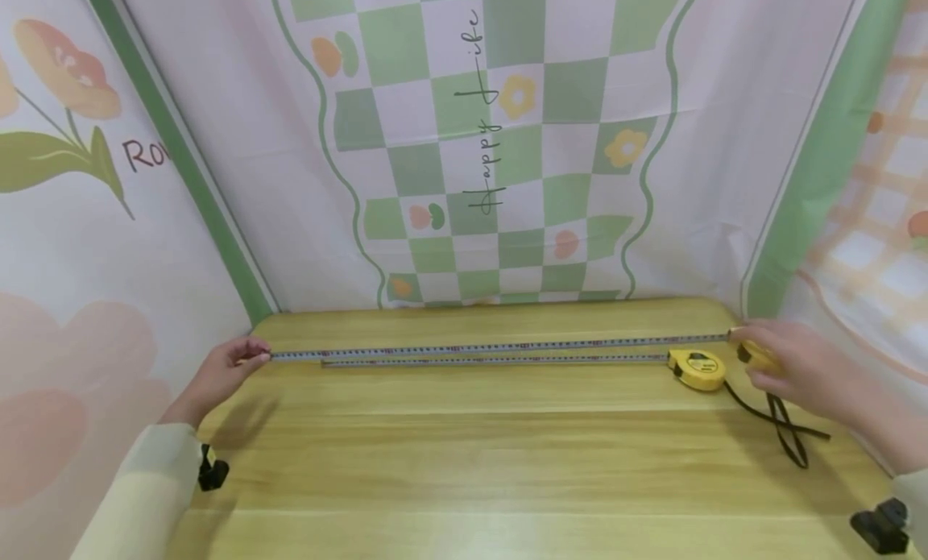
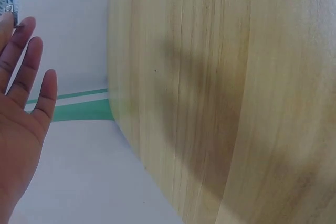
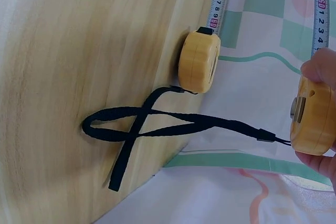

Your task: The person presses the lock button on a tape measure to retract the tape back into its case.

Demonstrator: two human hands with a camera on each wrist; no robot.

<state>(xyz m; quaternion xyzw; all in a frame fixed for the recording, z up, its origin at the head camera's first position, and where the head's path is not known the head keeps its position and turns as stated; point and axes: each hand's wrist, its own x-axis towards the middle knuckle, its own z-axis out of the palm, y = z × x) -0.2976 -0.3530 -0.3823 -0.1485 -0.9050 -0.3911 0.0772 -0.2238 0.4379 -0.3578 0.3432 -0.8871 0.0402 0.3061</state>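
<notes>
A steel tape blade [image 1: 493, 347] runs nearly straight across the table's far part, between the two hands. At the left, my left hand [image 1: 221, 373] pinches its hook end between thumb and forefinger; the other fingers are spread in the left wrist view. My right hand [image 1: 808, 371] grips the yellow tape measure [image 3: 312, 119] that this blade comes out of, with a black strap [image 3: 231, 126] hanging from the case. Just left of that hand, a second yellow tape measure [image 1: 698, 371] lies on the table, its blade [image 1: 500, 361] drawn out alongside, slightly nearer me and shorter.
The wooden table [image 1: 464, 463] ends at a rounded far edge. Printed cloth [image 1: 573, 93] with green checks hangs behind it, with more cloth at both sides. The second tape measure's own black strap [image 3: 123, 161] lies on the right of the table.
</notes>
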